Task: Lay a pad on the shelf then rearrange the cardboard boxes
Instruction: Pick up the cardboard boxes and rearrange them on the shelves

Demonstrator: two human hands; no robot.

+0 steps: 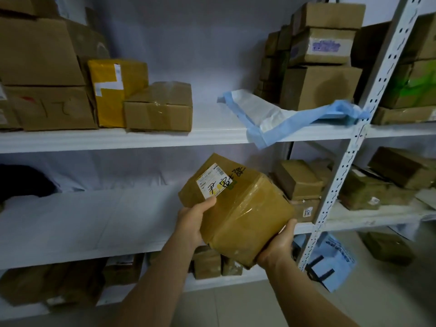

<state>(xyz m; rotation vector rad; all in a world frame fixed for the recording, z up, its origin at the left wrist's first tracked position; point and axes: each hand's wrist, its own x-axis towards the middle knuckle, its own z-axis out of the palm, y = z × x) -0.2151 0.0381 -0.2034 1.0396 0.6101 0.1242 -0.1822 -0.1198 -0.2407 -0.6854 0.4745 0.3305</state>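
I hold a taped cardboard box (238, 208) with a white label and black handwriting in front of the middle shelf (94, 246). My left hand (192, 223) grips its left side, thumb on the top by the label. My right hand (277, 245) cups its lower right corner from beneath. A white pad (82, 208) lies spread over the middle shelf's left part. A crumpled blue and white pad (271, 116) lies on the upper shelf (118, 140), partly under a stack of boxes (318, 86), with one corner hanging over the edge.
On the upper shelf's left stand brown boxes (158, 109) and a yellow parcel (113, 90). Small boxes (297, 180) sit on the middle shelf's right. A white perforated upright (354, 142) separates the neighbouring rack with more boxes (377, 185). More boxes (207, 263) fill the bottom shelf.
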